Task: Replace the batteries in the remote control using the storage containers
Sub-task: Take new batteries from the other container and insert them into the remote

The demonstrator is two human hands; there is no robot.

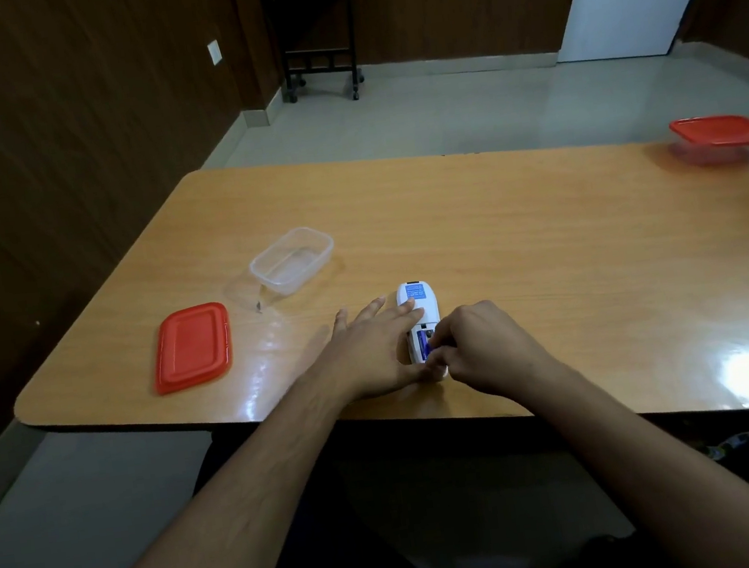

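The head camera is looking down over a glossy wooden table [500, 243], with both bare forearms reaching in from the bottom of the view.

A white remote control [420, 313] is lying face down near the front edge of the table, roughly midway along it. Its back cover is off, and the battery compartment is showing at the near end, with something blue — probably a battery [424, 346] — sitting inside, though the view is too small to be certain.

The left hand [374, 348] is resting flat on the table beside the remote, its fingers straight and spread, and the fingertips are lying across the remote's upper back, pressing it down. The right hand [485, 345] is curling in from the right side, its fingertips bunched together and pinching at the blue item in the open compartment.

Toward the left edge of the table, a clear plastic container [293, 258] is sitting open and upright. Its red lid [192, 346] is lying flat just in front of it, nearer the front left corner — apart from the container, not touching it.

At the far right corner of the table, a second clear container [723, 140] is standing with its red lid closed on top.

Beyond the table, a small black wheeled stand [316, 34] is standing against a dark wood-panelled wall [54, 111].
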